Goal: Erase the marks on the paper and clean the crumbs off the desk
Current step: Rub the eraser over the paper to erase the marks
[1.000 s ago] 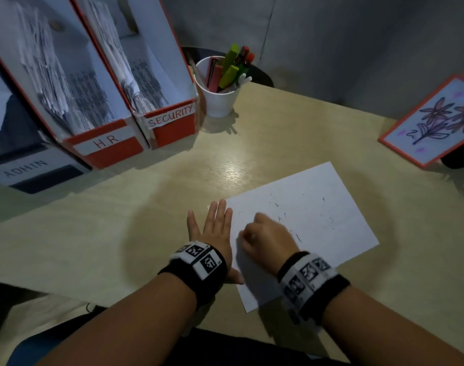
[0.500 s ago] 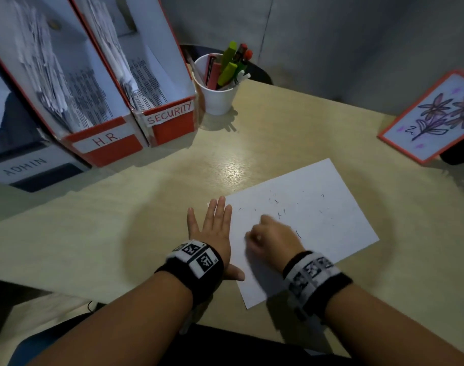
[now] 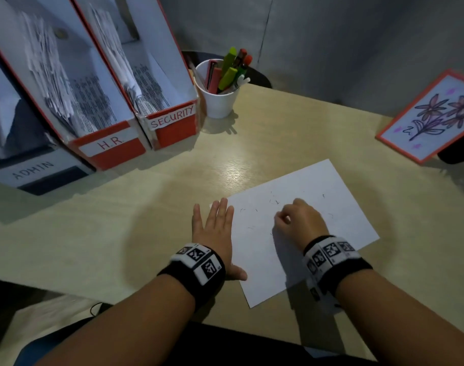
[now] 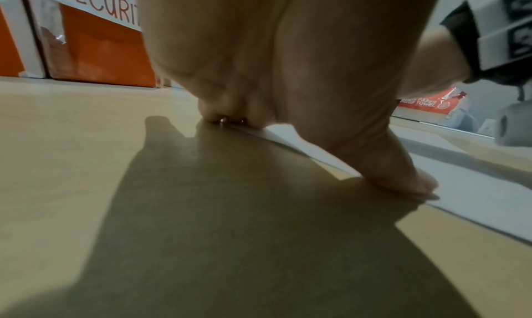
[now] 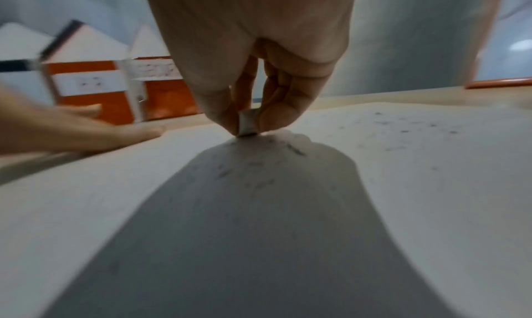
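Observation:
A white sheet of paper lies on the wooden desk, speckled with small dark eraser crumbs and faint marks. My right hand sits on the middle of the sheet, thumb and fingers pinching a small white eraser whose tip touches the paper. My left hand lies flat with straight fingers at the sheet's left edge, its thumb pressing down on the paper's edge. Crumbs lie in the shadow under my right hand.
File boxes labelled ADMIN, H.R. and SECURITY stand at the back left. A white cup of pens stands behind the paper. A framed flower drawing leans at the right. A paper towel pack lies far right.
My right hand with the eraser has slid a little to the right and away from me across the sheet. The left hand has stayed flat at the paper's left edge.

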{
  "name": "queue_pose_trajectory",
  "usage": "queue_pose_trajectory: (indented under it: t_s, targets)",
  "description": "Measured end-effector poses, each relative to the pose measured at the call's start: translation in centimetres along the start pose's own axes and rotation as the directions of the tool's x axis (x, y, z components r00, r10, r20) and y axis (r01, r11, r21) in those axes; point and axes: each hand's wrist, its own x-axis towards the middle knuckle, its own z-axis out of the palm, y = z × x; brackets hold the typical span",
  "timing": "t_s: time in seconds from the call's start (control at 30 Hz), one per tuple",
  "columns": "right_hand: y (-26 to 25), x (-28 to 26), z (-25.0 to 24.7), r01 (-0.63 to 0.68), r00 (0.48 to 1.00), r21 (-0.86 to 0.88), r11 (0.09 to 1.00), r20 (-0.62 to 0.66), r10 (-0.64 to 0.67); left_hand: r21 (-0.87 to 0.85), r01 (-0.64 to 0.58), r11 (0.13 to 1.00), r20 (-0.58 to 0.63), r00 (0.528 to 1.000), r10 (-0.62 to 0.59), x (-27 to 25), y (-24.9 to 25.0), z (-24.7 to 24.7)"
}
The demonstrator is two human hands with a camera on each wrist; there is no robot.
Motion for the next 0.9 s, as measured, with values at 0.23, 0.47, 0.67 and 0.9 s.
queue_pose_trajectory:
  t_s: [0.23,0.47,0.67,0.9]
  targets:
    - [-6.1,-4.8,2.4,0.297,0.942,-0.007,0.955,0.164,-0.292,0.012,0.012,1.000,-0.006,1.000,-0.012,-0.1,0.2,-0.1]
    - [-1.6,-0.2,-0.6,0.008,0.999,-0.059,0.998,0.044,-0.005,0.003,0.009,1.000,0.012,1.000,-0.009,0.0,0.1,0.1]
    - [-4.4,-2.7,1.7,0.131,0.979,0.026,0.991,0.151,-0.134,-0.002,0.014,1.000,0.012,1.000,-0.014,0.2,0.1,0.2]
    - [-5.9,-2.7,2.2,0.204,0.971,0.017,0.979,0.120,-0.205,-0.032,0.011,0.999,0.012,1.000,-0.010,0.4,0.1,0.4]
